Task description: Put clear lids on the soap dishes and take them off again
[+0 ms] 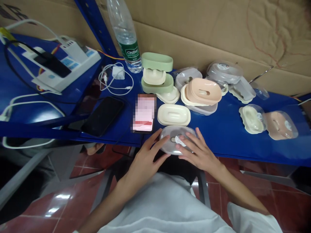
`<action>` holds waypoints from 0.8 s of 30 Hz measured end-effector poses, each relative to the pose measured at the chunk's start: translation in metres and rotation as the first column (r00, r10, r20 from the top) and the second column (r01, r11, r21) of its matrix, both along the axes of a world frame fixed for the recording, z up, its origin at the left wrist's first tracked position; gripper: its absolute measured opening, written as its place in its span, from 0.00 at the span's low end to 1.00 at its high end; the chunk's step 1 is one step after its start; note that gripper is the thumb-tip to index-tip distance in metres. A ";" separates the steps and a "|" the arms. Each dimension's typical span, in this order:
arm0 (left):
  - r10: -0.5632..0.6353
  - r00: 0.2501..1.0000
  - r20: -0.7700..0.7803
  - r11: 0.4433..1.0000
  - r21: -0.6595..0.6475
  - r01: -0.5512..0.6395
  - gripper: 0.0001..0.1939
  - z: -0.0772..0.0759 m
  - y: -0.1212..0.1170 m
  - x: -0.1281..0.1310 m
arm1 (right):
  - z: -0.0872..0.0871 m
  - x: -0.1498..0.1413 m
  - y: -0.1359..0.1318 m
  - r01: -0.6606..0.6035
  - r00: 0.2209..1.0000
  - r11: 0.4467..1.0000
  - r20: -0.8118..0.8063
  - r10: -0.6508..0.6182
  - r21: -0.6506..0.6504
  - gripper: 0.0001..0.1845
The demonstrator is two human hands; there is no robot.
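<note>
A grey plastic soap box [173, 133] with a small white sticker rests on the front edge of the blue table [225, 129]. My left hand [145, 160] grips its left side, thumb and fingers curled around the rim. My right hand [198, 152] lies on its right side, fingers spread over the lid, one fingertip at the sticker. Just behind it sits a cream soap box [173, 114].
A lit phone [143, 112] and a dark phone [102, 116] lie to the left. Behind stand stacked green soap boxes [157, 72], a pink one [202, 91], a water bottle [125, 34], a charger with cable [116, 76]. More boxes [267, 123] lie to the right, a power strip [65, 63] far left.
</note>
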State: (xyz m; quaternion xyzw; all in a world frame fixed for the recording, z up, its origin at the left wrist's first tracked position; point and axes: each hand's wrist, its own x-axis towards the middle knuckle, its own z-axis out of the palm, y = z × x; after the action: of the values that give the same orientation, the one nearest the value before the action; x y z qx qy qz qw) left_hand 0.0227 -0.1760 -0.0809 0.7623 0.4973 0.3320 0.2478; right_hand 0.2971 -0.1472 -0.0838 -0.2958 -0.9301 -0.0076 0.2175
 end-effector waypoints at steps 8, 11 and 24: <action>0.008 0.999 -0.033 0.994 0.105 -0.004 0.28 -0.001 0.000 0.004 | 0.018 0.005 0.008 -0.078 0.997 0.989 -0.030 0.075 -0.126 0.34; 0.025 0.996 -0.084 0.983 0.181 -0.010 0.27 0.001 -0.001 0.006 | 0.026 0.012 0.024 -0.071 0.972 0.953 -0.236 0.000 -0.295 0.33; 0.019 0.980 -0.196 0.975 0.221 0.026 0.24 0.011 -0.002 -0.004 | 0.019 0.067 0.006 0.413 0.905 0.886 -0.009 -0.424 -0.211 0.18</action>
State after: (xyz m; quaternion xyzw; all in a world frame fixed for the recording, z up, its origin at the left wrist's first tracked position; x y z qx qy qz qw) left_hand 0.0188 -0.1784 -0.0694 0.8152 0.4777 0.3082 0.1112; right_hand 0.3638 -0.1417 -0.0652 -0.5103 -0.8338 0.0493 0.2046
